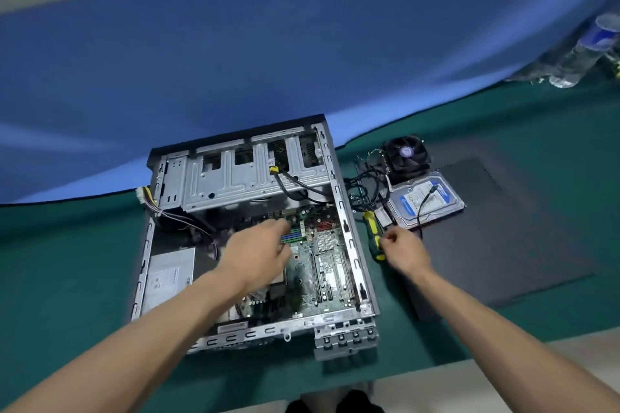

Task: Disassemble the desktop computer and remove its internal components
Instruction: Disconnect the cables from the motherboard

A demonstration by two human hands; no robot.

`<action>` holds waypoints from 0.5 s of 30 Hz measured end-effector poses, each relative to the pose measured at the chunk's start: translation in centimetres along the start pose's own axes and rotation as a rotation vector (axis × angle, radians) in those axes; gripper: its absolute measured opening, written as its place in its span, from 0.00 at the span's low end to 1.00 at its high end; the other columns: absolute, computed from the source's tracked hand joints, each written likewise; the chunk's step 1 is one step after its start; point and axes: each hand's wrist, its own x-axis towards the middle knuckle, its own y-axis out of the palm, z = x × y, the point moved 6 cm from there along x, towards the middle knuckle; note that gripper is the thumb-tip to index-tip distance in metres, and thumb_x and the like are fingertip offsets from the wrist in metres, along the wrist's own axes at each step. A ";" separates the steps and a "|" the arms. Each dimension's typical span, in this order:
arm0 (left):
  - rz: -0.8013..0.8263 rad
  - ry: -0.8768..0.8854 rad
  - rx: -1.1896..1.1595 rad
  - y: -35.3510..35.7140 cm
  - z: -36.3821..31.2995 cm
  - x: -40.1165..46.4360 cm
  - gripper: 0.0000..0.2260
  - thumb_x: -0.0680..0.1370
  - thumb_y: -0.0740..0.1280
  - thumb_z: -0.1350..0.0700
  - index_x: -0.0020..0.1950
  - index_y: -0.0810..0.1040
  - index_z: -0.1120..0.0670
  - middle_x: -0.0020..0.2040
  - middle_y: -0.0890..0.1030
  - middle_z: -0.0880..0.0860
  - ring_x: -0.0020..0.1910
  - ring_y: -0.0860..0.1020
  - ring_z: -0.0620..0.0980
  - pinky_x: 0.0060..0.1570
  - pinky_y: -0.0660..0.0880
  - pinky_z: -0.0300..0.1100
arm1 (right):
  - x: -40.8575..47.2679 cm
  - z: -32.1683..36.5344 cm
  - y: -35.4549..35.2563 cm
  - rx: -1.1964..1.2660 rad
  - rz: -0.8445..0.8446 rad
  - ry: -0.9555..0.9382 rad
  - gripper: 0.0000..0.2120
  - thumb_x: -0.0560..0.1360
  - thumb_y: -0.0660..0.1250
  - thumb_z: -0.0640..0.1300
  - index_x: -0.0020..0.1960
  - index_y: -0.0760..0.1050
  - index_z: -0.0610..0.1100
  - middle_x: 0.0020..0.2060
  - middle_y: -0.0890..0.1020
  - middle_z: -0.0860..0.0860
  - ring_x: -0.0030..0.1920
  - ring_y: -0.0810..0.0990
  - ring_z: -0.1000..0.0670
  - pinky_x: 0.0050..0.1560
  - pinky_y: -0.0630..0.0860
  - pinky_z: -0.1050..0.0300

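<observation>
Left hand over motherboard, right hand by screwdriver

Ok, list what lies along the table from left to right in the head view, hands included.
Power supply → left hand over the motherboard → screwdriver → right hand → hard drive → dark side panel.

left hand hides part of the motherboard; fingertips not visible. bottles top right blurred (labels unreadable), cut by edge.

Open desktop case, motherboard exposed.
</observation>
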 end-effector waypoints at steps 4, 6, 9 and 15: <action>0.054 0.055 -0.020 0.3 -3.4 -0.1 0.14 0.79 0.57 0.50 0.62 0.71 0.51 0.57 0.77 0.49 0.52 0.77 0.50 0.50 0.73 0.44 | 1.1 0.0 1.9 -0.100 0.083 0.019 0.14 0.77 0.65 0.51 0.49 0.73 0.39 0.50 0.78 0.45 0.45 0.78 0.46 0.51 0.76 0.51; 0.071 0.035 -0.064 0.3 -4.1 -0.1 0.12 0.78 0.58 0.51 0.60 0.73 0.50 0.56 0.79 0.48 0.52 0.77 0.49 0.50 0.73 0.43 | 1.3 0.1 2.6 -0.140 0.103 -0.004 0.15 0.76 0.66 0.51 0.41 0.71 0.40 0.48 0.76 0.45 0.46 0.79 0.46 0.54 0.77 0.49; 0.053 0.012 -0.100 0.2 -4.3 0.1 0.10 0.78 0.59 0.51 0.57 0.74 0.49 0.52 0.80 0.46 0.48 0.77 0.47 0.45 0.71 0.41 | 1.6 -0.1 2.6 -0.045 0.118 0.036 0.19 0.76 0.66 0.50 0.31 0.66 0.44 0.30 0.73 0.49 0.29 0.72 0.51 0.34 0.74 0.57; -0.013 0.057 -0.054 -0.2 -5.5 1.5 0.14 0.79 0.59 0.52 0.64 0.71 0.50 0.57 0.77 0.46 0.49 0.76 0.46 0.46 0.71 0.41 | -0.6 0.7 0.0 0.218 0.036 0.021 0.14 0.74 0.61 0.53 0.40 0.69 0.42 0.30 0.80 0.47 0.28 0.81 0.49 0.34 0.77 0.52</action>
